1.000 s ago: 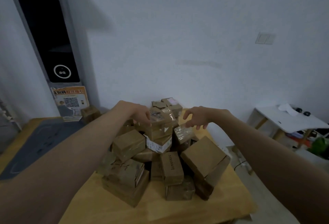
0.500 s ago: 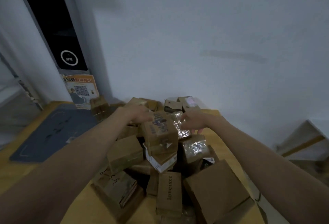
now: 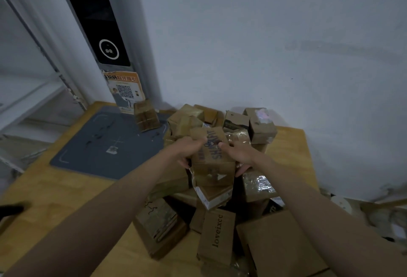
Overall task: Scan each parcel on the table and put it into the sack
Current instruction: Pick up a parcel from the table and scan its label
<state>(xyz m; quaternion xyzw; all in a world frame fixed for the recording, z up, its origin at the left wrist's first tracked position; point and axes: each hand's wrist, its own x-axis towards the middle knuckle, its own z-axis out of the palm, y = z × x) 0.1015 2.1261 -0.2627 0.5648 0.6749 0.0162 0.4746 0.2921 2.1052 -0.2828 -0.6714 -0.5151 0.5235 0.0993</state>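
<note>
**Desk:** What did the picture show?

**Photographer:** A person's two hands clasped one parcel (image 3: 211,155), a brown box with blue lettering on top, at the crown of a heap of parcels (image 3: 222,186) piled toward the far right corner of the worktop (image 3: 55,190). The left hand (image 3: 187,151) had its fingers curled round the box's left side; the right hand (image 3: 239,155) gripped the right side, thumb lying on the top face.

**Desk:** Why both hands on one box?

**Photographer:** My reading: the box sat on others stacked loosely, so a grip from both flanks would lift it straight without dragging its neighbours down. Whether it had left the pile, I could not tell.

**Desk:** And the dark panel on the left?

**Photographer:** A grey mat with corner marks (image 3: 105,144) lay on the far left part of the worktop, below an upright black-screened unit (image 3: 99,18) carrying a QR poster (image 3: 124,90). It looked like the scanning spot, which would explain why the mat was kept mostly bare, with only a single box (image 3: 146,115) at its far edge.

**Desk:** Any sack?

**Photographer:** None showed in frame. With the heap that large, the job looked barely begun.
</note>
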